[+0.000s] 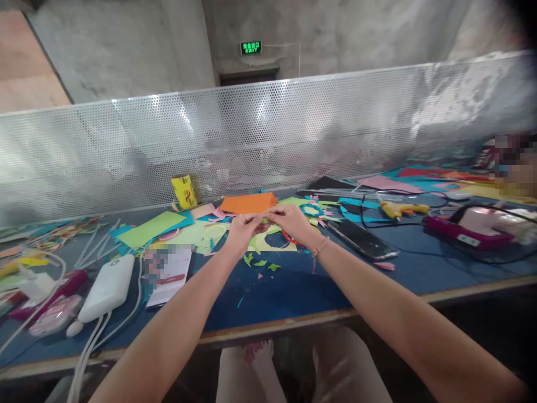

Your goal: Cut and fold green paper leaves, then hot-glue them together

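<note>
My left hand (244, 230) and my right hand (290, 219) meet over the middle of the table, fingertips pinched together. Between them shows a bit of a small green paper piece (265, 221), mostly covered by the fingers. Several cut green paper leaves (260, 263) lie on the blue tabletop just below the hands. Behind the fingers is a folded orange paper (248, 203). A red ring (289, 237) rests partly hidden beside my right hand, and a blue frilled paper ring (311, 210) sits beyond it.
A black phone (363, 239) and a yellow glue gun (403, 210) with its cable are at right, near a purple power strip (470, 232). At left are a white power bank (108, 288) with cables and a booklet (171, 274). A perforated metal screen (260, 134) stands behind.
</note>
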A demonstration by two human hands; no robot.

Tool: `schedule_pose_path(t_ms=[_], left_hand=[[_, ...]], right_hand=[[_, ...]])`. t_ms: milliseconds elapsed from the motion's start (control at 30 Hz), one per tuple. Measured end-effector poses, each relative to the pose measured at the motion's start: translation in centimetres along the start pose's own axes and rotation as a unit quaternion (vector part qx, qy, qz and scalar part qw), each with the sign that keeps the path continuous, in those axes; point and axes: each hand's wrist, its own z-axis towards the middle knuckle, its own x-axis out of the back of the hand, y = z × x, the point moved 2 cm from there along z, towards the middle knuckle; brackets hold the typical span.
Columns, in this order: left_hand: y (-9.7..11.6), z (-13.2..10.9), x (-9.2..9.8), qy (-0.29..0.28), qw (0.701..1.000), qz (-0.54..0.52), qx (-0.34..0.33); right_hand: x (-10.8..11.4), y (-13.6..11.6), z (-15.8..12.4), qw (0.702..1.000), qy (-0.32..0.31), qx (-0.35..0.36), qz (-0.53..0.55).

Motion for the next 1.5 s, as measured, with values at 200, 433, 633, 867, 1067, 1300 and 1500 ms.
schedule_pose_path(t_ms=[200, 433, 633, 867, 1067, 1300, 1500], left_hand=[[0.0, 0.0, 0.1, 0.020, 1.000, -0.010, 0.002], [0.2, 0.2, 0.3, 0.026, 0.999, -0.026, 0.018], [0.0, 0.3, 0.7, -0.006, 1.000, 0.011, 0.010], [-0.2, 0.3, 0.6, -0.011, 0.999, -0.029, 0.038], [-0.3, 0.3, 0.6, -0.018, 1.000, -0.006, 0.024], [-0.1, 1.0, 1.7, -0.004, 0.999, 0.041, 0.030], [-0.2, 1.3, 2.3, -0.011, 0.991, 0.131, 0.023]], right_hand=[[-0.3, 0.2, 0.0, 1.000, -0.007, 0.002, 0.024], [-1.1, 1.4, 0.2, 0.981, -0.004, -0.039, 0.191], [-0.8, 1.1, 0.1, 0.992, -0.006, -0.047, 0.120], [-0.9, 1.5, 0.1, 0.997, 0.024, -0.034, 0.058], [-1.0, 0.8, -0.2, 0.998, 0.056, -0.012, -0.003], [-1.6, 1.7, 0.0, 0.990, 0.001, -0.041, 0.134], [-1.7, 1.8, -0.1, 0.989, -0.011, -0.084, 0.123]])
